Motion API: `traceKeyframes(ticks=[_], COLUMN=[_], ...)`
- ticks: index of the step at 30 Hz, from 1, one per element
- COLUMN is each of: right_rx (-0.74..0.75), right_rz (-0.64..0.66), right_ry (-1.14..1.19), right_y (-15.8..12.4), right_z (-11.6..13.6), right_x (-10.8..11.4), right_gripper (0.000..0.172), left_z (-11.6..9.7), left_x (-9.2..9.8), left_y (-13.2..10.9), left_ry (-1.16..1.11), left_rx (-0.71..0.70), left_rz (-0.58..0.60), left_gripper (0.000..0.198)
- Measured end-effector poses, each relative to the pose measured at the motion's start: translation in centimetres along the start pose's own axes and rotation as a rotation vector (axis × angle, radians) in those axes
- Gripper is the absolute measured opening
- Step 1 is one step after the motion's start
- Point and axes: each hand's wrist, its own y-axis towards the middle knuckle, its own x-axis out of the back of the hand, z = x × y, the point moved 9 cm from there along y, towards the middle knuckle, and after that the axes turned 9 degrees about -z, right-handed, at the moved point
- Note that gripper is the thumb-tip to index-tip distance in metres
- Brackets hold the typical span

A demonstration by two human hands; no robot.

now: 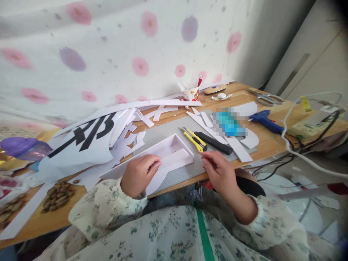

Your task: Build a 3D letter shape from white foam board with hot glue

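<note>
A shallow, box-like piece of white foam board (178,145) lies near the table's front edge, with a white strip (176,157) inside its wall. My left hand (141,173) is closed over its left part, the fingertips touching or close to the strip's end; whether they grip it I cannot tell. Right of the box, my right hand (220,171) has thumb and forefinger pinched together; anything between them is too small to make out. Just beyond those fingers lie a yellow utility knife (197,141) and a black utility knife (214,143) on the grey cutting mat (163,127).
A blue glue gun (266,121), scissors (268,98) and a power strip (307,125) with cables occupy the right side. A paper cup (191,94) stands at the back. White offcuts (130,139), a printed sheet (81,141) and nuts (58,195) cover the left.
</note>
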Motion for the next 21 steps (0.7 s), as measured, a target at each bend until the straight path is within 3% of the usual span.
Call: traceKeyframes(ticks=[7,21], right_rx=[0.132,0.165], right_rz=[0.114,0.168], right_ry=[-0.088,-0.161], right_y=[-0.4,-0.7], right_z=[0.4,0.7], right_x=[-1.0,-1.5], right_gripper=[0.028,0.032], left_z=[0.0,-0.8], left_x=[-0.8,-1.3], left_y=[0.2,0.2], left_ry=[-0.033,-0.047], left_rx=[-0.032,-0.057], left_rz=[0.045,0.005], left_gripper=[0.022,0.017])
